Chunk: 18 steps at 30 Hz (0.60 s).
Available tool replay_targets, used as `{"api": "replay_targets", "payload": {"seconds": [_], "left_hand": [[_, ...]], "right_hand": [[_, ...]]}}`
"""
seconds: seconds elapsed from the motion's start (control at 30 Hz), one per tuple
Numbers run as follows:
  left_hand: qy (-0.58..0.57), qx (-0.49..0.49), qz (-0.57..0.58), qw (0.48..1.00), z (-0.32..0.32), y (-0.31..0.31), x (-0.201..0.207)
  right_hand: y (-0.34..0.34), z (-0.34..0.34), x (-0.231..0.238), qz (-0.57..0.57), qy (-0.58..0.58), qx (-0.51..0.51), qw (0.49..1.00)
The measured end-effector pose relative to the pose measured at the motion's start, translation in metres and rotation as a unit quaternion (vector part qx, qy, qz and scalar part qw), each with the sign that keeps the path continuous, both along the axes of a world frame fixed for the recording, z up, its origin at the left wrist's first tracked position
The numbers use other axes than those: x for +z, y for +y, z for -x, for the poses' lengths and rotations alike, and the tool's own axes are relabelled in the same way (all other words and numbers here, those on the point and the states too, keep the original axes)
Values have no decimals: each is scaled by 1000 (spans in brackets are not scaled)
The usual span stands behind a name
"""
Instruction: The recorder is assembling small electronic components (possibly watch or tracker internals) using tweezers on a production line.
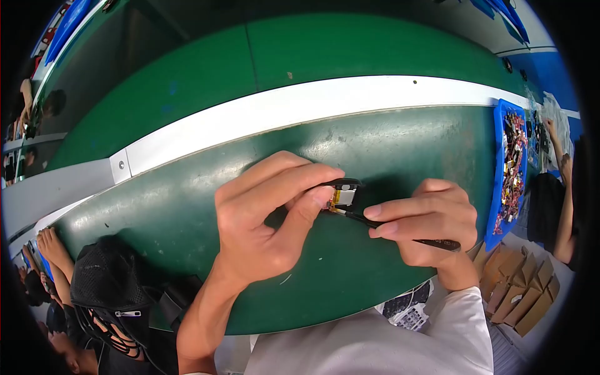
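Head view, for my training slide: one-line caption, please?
Left hand holds a small black-rimmed device; right hand points a slim black tool at it above a green table.

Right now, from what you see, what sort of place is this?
Probably an electronics workshop: your left hand holds an open device, your right hand a tool; a blue tray holds many small parts, and other people are nearby.

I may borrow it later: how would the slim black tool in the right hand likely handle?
The slim black tool is probably light, being so thin. It seems stiff, running nearly straight through the right hand to its narrow tip, which may be delicate.
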State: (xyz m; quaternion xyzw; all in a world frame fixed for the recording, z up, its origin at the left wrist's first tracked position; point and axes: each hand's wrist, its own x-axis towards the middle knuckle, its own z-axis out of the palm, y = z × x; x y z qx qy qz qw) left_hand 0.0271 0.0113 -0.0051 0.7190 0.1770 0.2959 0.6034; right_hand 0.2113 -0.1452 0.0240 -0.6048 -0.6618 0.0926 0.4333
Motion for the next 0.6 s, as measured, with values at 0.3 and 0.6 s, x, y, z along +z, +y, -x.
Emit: {"api": "replay_targets", "payload": {"seconds": [0.3, 0.6], "left_hand": [[0, 11, 2, 1000, -1, -1, -1], [-3, 19, -7, 1000, -3, -2, -2]], "right_hand": [[3, 3, -8, -32, 75, -7, 997], [-1, 1, -2, -15, 39, 1, 999]]}}
